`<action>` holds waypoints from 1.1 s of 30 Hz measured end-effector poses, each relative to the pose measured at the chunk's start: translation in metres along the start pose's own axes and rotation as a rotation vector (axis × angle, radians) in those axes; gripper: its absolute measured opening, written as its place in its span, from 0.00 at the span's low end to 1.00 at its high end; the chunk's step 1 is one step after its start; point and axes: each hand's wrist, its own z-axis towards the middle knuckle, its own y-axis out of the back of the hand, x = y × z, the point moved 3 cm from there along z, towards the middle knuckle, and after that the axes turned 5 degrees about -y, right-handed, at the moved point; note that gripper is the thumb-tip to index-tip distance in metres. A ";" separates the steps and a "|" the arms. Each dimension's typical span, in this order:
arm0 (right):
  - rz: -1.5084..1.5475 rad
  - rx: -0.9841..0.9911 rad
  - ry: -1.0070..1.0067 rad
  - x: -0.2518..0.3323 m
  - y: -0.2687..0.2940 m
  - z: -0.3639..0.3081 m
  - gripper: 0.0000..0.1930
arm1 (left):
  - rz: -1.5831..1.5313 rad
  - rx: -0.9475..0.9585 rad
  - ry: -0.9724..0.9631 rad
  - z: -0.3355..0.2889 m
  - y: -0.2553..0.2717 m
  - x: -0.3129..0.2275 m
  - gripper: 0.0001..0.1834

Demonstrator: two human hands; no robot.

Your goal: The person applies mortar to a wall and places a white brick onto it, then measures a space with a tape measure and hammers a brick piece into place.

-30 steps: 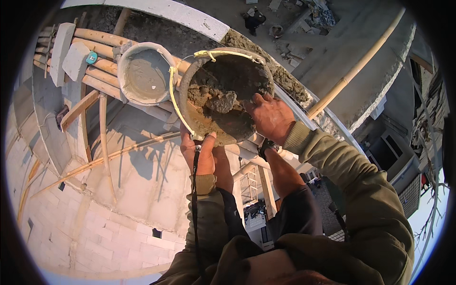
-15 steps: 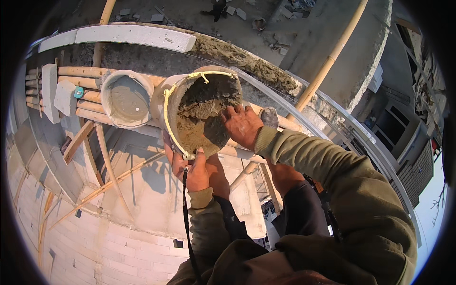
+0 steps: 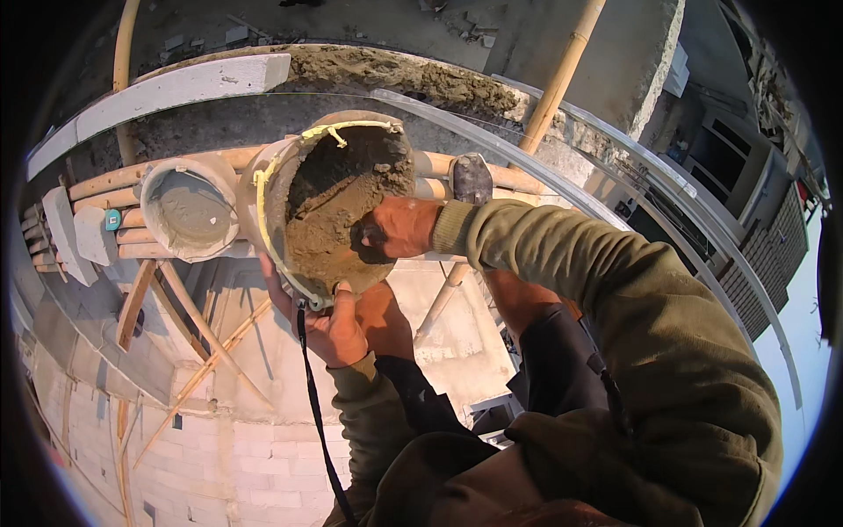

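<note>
A tilted bucket [image 3: 274,204] with a yellow rope-like handle [image 3: 262,198] lies with its mouth turned toward me. Wet brown mortar [image 3: 329,215] fills its lower side, and the upper inside is in dark shadow. My left hand [image 3: 329,329] grips the near rim, thumb over the edge and fingers underneath. Inside the mouth, at its right side, my right hand [image 3: 399,228] is closed against the mortar. Its fingertips are tucked out of sight, so what they hold, if anything, is hidden. A black strap [image 3: 316,404] hangs beside my left wrist.
Left of the bucket stands a second bucket [image 3: 189,211] of grey watery mix, on bamboo poles [image 3: 105,183]. Pale blocks [image 3: 70,233] and a teal tape measure [image 3: 112,220] sit farther left. Beyond runs a block wall edge [image 3: 202,83] topped with mortar [image 3: 395,75]. Metal rails [image 3: 500,158] cross at right.
My right hand has moved down and deeper into the bucket, its fingers curling from spread to closed. The bucket mouth now faces me more. The view has shifted rightward.
</note>
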 end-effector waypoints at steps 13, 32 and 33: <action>-0.199 -0.186 -0.026 -0.018 0.097 -0.073 0.23 | -0.441 -0.298 0.305 0.011 -0.012 0.026 0.22; -0.385 -0.635 -0.571 -0.379 0.149 -0.214 0.16 | -0.233 -0.194 0.306 0.012 0.003 0.029 0.18; -0.401 -0.617 -0.608 -0.387 0.151 -0.210 0.16 | -0.271 -0.171 0.309 0.018 -0.009 0.025 0.16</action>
